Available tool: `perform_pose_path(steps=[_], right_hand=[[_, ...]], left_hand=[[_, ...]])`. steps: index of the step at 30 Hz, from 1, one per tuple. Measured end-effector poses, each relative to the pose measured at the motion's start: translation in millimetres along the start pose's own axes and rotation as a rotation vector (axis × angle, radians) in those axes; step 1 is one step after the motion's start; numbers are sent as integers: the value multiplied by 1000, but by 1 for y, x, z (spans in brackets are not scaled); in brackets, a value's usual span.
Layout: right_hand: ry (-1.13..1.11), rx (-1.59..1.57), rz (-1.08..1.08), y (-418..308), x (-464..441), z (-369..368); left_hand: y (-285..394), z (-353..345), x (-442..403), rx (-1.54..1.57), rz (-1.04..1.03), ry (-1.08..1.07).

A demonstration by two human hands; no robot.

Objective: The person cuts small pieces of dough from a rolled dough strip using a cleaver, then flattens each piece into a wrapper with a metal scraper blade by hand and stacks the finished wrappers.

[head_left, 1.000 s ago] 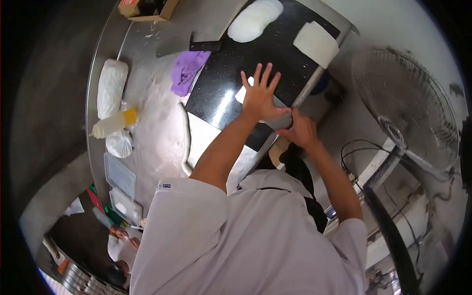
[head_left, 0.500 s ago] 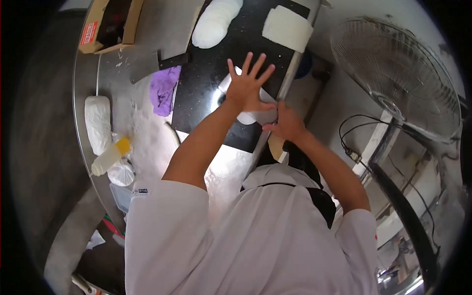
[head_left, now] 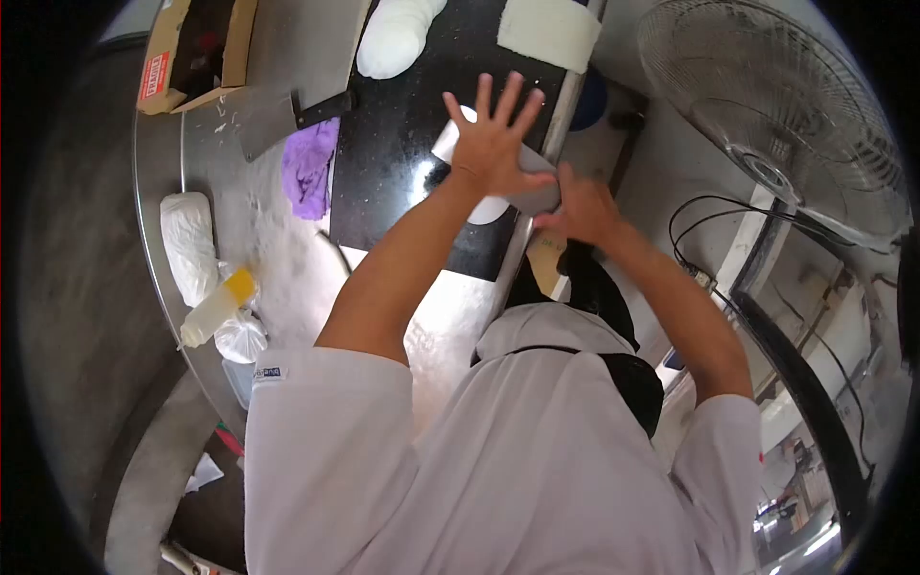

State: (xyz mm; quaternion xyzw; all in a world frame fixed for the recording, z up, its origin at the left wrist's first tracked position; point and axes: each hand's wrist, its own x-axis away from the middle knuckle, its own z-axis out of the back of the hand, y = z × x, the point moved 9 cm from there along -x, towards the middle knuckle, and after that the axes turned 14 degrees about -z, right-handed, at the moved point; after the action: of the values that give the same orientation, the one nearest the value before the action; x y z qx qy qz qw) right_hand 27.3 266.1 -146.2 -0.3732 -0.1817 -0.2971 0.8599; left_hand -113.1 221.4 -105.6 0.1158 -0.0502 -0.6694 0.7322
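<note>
My left hand [head_left: 491, 153] lies flat with spread fingers on a wide metal blade [head_left: 539, 194], over the black board [head_left: 383, 182]. At the board's right edge, my right hand [head_left: 586, 209] grips the blade's near end, thumb and forefinger apart; its other fingers are mostly hidden. A white round sheet [head_left: 488, 210] shows from under the blade. Farther up the board are overlapping white rounds [head_left: 393, 40] and a folded off-white cloth [head_left: 548, 34]. The purple cloth [head_left: 310, 171] sits left of the board.
A dark-handled blade [head_left: 270, 129] lies beyond the purple cloth, near an open carton [head_left: 240, 48]. At the left are a wrapped white bundle [head_left: 189, 247], a yellow-capped bottle [head_left: 217, 309] and a tied bag [head_left: 241, 335]. A large fan [head_left: 767, 115] stands right.
The camera view has shifted, bringing the carton further in. The blade and both hands have shifted a little on the board; my left hand stays spread on the blade and my right hand stays at its end.
</note>
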Motion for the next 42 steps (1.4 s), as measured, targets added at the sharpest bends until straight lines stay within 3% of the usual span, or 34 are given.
perform_pose_path(steps=[1, 3, 5, 9, 11, 13, 16, 20, 21, 22, 24, 29, 33, 35, 39, 42], right_hand=[[62, -27, 137, -7, -11, 16], [-21, 68, 103, -28, -34, 37], [-105, 153, 93, -41, -26, 22], [-149, 13, 53, -7, 5, -12], [15, 102, 84, -4, -1, 8], [-107, 90, 138, -6, -30, 22], [-22, 249, 198, -35, -55, 53], [-187, 156, 172, -21, -21, 12], [-180, 203, 112, -11, -14, 2], [-162, 212, 107, -5, -19, 4], [69, 138, 231, -5, -21, 23], [-114, 237, 210, -32, -74, 57], [-288, 161, 94, -26, -31, 27], [-213, 173, 101, -15, -35, 25], [-148, 201, 172, -19, -63, 57], [-113, 183, 248, -26, -74, 59]], left_hand=[[-9, 1, -7, -5, -9, 14], [-35, 5, 0, 41, 84, 188], [-34, 2, 16, -22, 107, 100], [7, -17, 34, 66, 61, -47], [-3, -12, 15, 27, 72, 16], [-21, -4, 5, 4, 139, 168], [-54, 8, -11, -44, 210, 177], [-23, -10, 26, -4, 144, 33], [-9, -14, 30, 4, 139, -29], [-6, -18, 23, 25, 103, 42], [-25, -17, -5, -5, 119, 81], [-56, 3, -9, -51, 249, 175], [-25, -14, 18, 7, 160, 65], [-19, -14, 2, -6, 174, -68], [-41, 0, -18, -38, 208, 160], [-53, 2, -25, -62, 173, 124]])
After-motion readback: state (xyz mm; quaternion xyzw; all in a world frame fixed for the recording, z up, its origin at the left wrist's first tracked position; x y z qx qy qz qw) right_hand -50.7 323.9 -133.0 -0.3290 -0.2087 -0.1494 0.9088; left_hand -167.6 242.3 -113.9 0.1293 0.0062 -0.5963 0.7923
